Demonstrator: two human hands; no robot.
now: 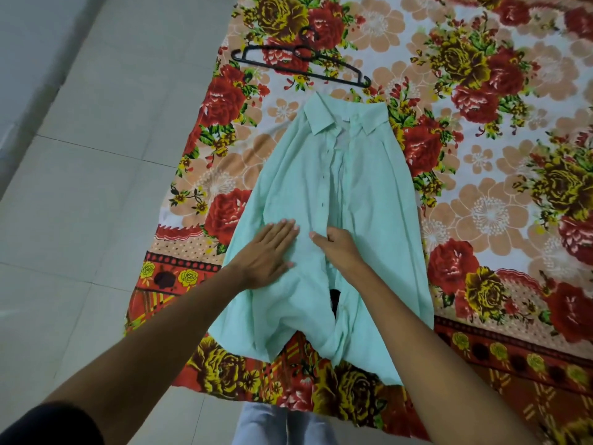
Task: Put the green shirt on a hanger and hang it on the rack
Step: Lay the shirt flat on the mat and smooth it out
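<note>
Head view: left hand [268,252] flat on shirt [321,194], right hand [337,247] pinching its placket, hanger [301,64] apart; loose fabric could bunch, snagging hanger.

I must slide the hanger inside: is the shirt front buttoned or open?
Open, at least lower down: the green shirt shows a dark gap between its front edges beside the right hand. Near the collar, cannot tell.

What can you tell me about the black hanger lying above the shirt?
The hanger is black, thin, and looks like plastic, with a curved hook at its top and small notches near the ends of its arms. It lies flat and slightly slanted on the floral sheet, just beyond the collar of the green shirt and apart from it. Neither hand touches it; nothing hangs on it.
</note>
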